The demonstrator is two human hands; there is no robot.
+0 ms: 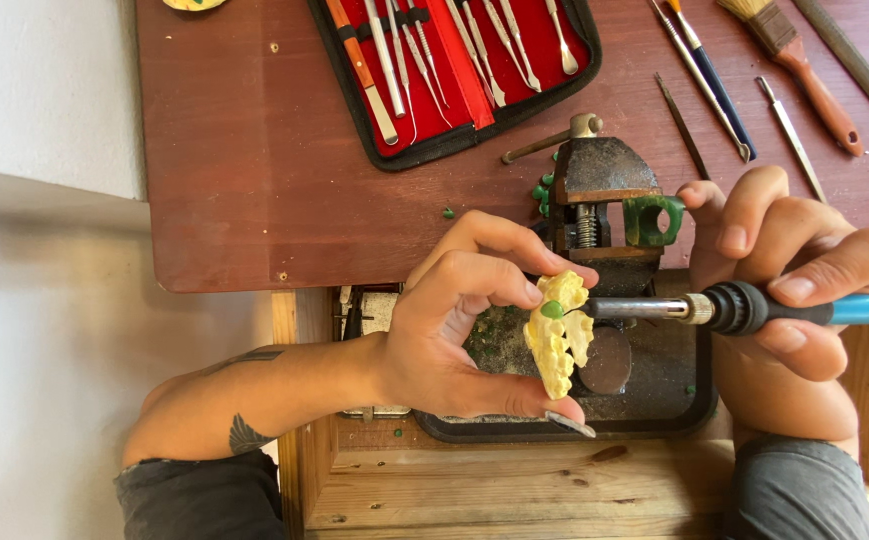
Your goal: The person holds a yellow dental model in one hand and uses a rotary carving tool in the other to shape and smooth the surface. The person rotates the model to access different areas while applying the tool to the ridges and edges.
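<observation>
My left hand [455, 320] pinches a small pale-yellow carved piece [558, 335] between thumb and fingertips, holding it over a dark tray. A dab of green wax [552, 310] sits on the piece. My right hand [795, 265] grips a soldering-style heated tool [745, 308] with a black collar and blue handle. Its metal tip touches the yellow piece beside the green dab. Just behind the piece stands a small rusty bench vise [600, 190] that clamps a green ring-shaped wax piece [652, 220].
A red-lined case of metal carving tools [455, 60] lies open on the reddish-brown benchtop [255, 150]. Files, picks and a brush [800, 60] lie at the upper right. Green wax crumbs dot the bench. A wooden shelf [515, 490] runs below the dark tray [655, 400].
</observation>
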